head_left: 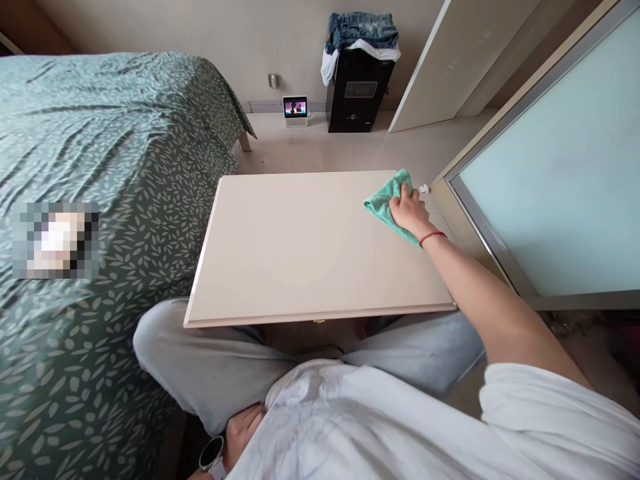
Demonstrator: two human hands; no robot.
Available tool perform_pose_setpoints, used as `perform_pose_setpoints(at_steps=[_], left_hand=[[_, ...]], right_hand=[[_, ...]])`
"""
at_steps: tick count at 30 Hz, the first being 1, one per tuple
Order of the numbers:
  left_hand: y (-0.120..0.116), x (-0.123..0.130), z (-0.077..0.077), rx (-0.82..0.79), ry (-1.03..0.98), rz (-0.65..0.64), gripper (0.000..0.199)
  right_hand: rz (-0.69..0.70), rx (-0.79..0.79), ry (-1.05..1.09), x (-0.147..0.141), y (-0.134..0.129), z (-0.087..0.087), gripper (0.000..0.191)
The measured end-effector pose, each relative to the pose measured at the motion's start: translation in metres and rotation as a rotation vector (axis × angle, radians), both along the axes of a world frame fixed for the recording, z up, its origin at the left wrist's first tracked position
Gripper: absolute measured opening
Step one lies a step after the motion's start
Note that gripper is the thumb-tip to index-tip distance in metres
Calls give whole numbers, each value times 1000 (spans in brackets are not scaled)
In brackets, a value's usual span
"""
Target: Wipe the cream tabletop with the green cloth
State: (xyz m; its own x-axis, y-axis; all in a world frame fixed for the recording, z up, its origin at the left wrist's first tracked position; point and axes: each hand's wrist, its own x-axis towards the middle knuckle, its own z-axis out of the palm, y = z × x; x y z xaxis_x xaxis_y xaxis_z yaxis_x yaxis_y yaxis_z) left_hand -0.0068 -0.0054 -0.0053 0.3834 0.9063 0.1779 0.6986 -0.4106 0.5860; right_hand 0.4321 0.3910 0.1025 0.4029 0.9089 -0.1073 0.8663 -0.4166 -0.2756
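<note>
Right of centre, near the pale tabletop's [300, 243] far corner, the green cloth [381, 199] is gripped beneath the right hand's [411, 212] bent fingers and is best pressed flat and evenly; the left hand's [243, 430] fingers, lower left, cannot be judged.

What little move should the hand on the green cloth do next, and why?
I'd probably slide the cloth left along the table's far edge. The right hand has it at the far right corner, so there isn't much table left on that side, while the top to its left is wide and bare, with nothing in the way.
</note>
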Motion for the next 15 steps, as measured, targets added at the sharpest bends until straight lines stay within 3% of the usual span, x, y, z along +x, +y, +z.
perform_pose_setpoints(at_steps=[6, 9, 12, 15], left_hand=[[1, 3, 5, 44, -8, 9, 35], [2, 3, 6, 48, -24, -15, 34], [3, 1, 6, 47, -19, -28, 35], [3, 1, 4, 46, -24, -43, 35]], right_hand=[[192, 94, -200, 24, -107, -33, 78], [264, 106, -187, 37, -135, -40, 80], [273, 25, -132, 44, -117, -31, 84], [246, -38, -64, 40, -64, -14, 90]])
